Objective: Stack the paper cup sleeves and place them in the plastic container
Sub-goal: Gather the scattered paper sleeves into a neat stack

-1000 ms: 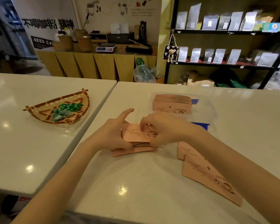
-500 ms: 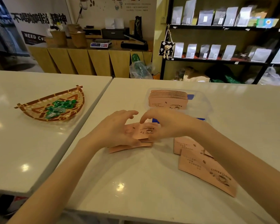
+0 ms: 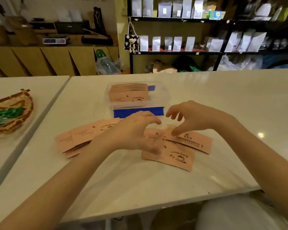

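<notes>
Partway thru, by the look of it. Clear plastic container (image 3: 163, 98) at centre frame, just above the hands, already w/ a neat upright stack of sleeves (image 3: 129, 92) inside, filling approx the left part; room left on the right. Blue lid (image 3: 138, 112) flat on table directly in front of container. Still loose on white table (image 3: 123, 188): fanned pile of sleeves (image 3: 76, 139) at centre-left, partly squared, and a second scattered group (image 3: 176, 151) at centre-right, overlapping at odd angles. Left hand (image 3: 133, 131) at centre, fingers curled loosely, blurred; hovering over the edge of the right-side group, nothing clearly gripped. Right hand (image 3: 189, 118) just right of it, fingers spread and arched, thumb tip down on a sleeve, not closed around anything. Remaining, as a guess: gather both loose groups, square them up, drop into container beside existing stack. Woven basket (image 3: 26, 112) w/ green sweets at far left, not involved.
</notes>
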{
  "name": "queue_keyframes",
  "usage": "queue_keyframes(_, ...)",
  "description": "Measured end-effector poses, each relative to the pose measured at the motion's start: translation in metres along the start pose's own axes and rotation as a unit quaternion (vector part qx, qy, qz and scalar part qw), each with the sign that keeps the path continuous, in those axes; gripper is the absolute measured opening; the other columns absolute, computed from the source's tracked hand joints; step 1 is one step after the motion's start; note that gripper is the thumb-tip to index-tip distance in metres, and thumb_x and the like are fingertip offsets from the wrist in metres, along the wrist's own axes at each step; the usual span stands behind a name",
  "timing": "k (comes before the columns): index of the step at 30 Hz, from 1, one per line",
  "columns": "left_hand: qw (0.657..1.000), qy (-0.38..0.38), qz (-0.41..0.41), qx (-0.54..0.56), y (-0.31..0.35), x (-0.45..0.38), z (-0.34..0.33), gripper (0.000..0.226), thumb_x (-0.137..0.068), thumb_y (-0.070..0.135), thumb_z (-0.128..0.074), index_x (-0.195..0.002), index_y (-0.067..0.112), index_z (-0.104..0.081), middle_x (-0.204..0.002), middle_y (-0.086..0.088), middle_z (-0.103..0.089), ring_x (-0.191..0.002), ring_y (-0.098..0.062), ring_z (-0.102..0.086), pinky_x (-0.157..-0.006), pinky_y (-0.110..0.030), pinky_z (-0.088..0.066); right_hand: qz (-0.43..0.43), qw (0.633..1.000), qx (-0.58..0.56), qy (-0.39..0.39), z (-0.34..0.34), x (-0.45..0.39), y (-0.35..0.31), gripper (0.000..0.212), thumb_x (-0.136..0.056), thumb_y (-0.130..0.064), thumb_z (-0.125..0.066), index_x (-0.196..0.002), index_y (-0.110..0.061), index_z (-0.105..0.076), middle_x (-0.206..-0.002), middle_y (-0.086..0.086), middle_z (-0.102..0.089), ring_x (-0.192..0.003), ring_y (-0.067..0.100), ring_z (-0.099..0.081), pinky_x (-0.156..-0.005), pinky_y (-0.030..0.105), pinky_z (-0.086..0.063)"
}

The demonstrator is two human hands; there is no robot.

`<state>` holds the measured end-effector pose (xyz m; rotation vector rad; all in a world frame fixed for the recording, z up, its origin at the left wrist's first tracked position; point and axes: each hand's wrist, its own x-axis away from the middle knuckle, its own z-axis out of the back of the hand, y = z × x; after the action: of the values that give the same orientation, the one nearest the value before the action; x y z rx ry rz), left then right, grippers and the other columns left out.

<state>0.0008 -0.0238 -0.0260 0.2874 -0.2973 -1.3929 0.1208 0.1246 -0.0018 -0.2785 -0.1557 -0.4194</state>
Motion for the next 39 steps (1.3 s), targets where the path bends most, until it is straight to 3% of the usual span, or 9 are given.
queue_keyframes(4,0.998,-0.047,-0.028,-0.012,0.010,-0.008,-0.013,0.079,-0.061,0.050,-0.074,-0.131,0.031,-0.040,-0.135,0.014,-0.042,-0.120,-0.006,-0.038,-0.092,-0.019,-0.029,-0.055,0.998,0.004,-0.017,-0.010,0.016,0.022,0.067,-0.068,-0.041,-0.074,-0.127,-0.024,-0.046,-0.123,-0.003,-0.055,-0.106,0.016,-0.053,-0.090,0.032,-0.047)
queue_keyframes(10,0.996,-0.078,-0.040,-0.011,0.008,-0.011,-0.027,0.077,-0.062,0.048,-0.074,-0.129,0.029,-0.042,-0.128,0.012,-0.047,-0.113,-0.005,-0.042,-0.094,-0.018,-0.033,-0.088,0.996,0.004,-0.016,-0.020,0.025,0.037,0.073,-0.063,-0.045,-0.074,-0.127,-0.021,-0.047,-0.127,-0.001,-0.051,-0.114,0.018,-0.050,-0.094,0.037,-0.046)
queue_keyframes(14,0.997,-0.070,-0.034,0.015,0.008,-0.008,-0.029,0.071,-0.065,0.045,-0.073,-0.128,0.032,-0.043,-0.126,0.012,-0.047,-0.110,-0.004,-0.043,-0.092,-0.018,-0.037,-0.100,0.995,0.003,-0.028,-0.024,0.023,0.038,0.072,-0.061,-0.046,-0.075,-0.123,-0.017,-0.052,-0.114,-0.001,-0.054,-0.104,0.019,-0.054,-0.089,0.036,-0.049)
queue_keyframes(19,0.999,-0.035,-0.035,0.018,0.011,-0.001,-0.028,0.068,-0.067,0.040,-0.072,-0.129,0.032,-0.042,-0.126,0.011,-0.051,-0.110,-0.005,-0.047,-0.088,-0.017,-0.039,-0.089,0.996,-0.004,-0.009,-0.018,0.020,0.035,0.068,-0.057,-0.048,-0.077,-0.116,-0.018,-0.057,-0.102,-0.005,-0.054,-0.093,0.017,-0.055,-0.080,0.030,-0.050)
queue_keyframes(24,0.999,0.036,-0.023,0.023,-0.002,0.018,-0.013,0.064,-0.065,0.043,-0.072,-0.122,0.035,-0.046,-0.119,0.015,-0.056,-0.099,0.002,-0.047,-0.085,-0.016,-0.041,-0.030,0.996,-0.072,0.043,-0.001,0.013,0.017,0.062,-0.069,-0.040,-0.073,-0.123,-0.020,-0.051,-0.113,-0.003,-0.052,-0.102,0.016,-0.053,-0.081,0.024,-0.045)
queue_keyframes(29,0.992,0.091,0.047,0.071,-0.036,0.046,0.006,0.065,-0.060,0.041,-0.077,-0.114,0.035,-0.040,-0.117,0.012,-0.057,-0.102,-0.005,-0.052,-0.085,-0.017,-0.045,0.042,0.988,-0.117,0.091,-0.001,-0.004,-0.019,0.060,-0.072,-0.035,-0.072,-0.126,-0.023,-0.047,-0.109,-0.009,-0.048,-0.097,0.012,-0.051,-0.074,0.017,-0.044)
queue_keyframes(32,0.982,0.152,0.078,0.083,-0.054,0.064,0.014,0.071,-0.061,0.038,-0.078,-0.116,0.037,-0.034,-0.117,0.008,-0.059,-0.094,-0.005,-0.050,-0.074,-0.008,-0.040,0.091,0.983,-0.126,0.100,-0.003,-0.018,-0.040,0.060,-0.069,-0.040,-0.073,-0.122,-0.030,-0.047,-0.103,-0.017,-0.047,-0.088,0.008,-0.054,-0.068,0.012,-0.043)
queue_keyframes(36,0.969,0.209,0.109,0.075,-0.079,0.081,0.023,0.089,-0.059,0.038,-0.078,-0.132,0.034,-0.028,-0.113,0.005,-0.063,-0.092,-0.005,-0.051,-0.073,-0.004,-0.038,0.136,0.977,-0.125,0.104,-0.004,-0.036,-0.067,0.051,-0.067,-0.043,-0.072,-0.112,-0.028,-0.052,-0.106,-0.013,-0.052,-0.088,0.008,-0.054,-0.073,0.016,-0.046)
queue_keyframes(39,0.964,0.219,0.130,0.076,-0.098,0.090,0.024,0.097,-0.058,0.037,-0.079,-0.136,0.033,-0.022,-0.110,0.006,-0.062,-0.095,-0.005,-0.052,-0.081,-0.012,-0.039,0.156,0.976,-0.112,0.104,-0.005,-0.046,-0.087,0.050,-0.065,-0.045,-0.072,-0.109,-0.028,-0.055,-0.107,-0.011,-0.056,-0.095,0.011,-0.055,-0.079,0.026,-0.050)
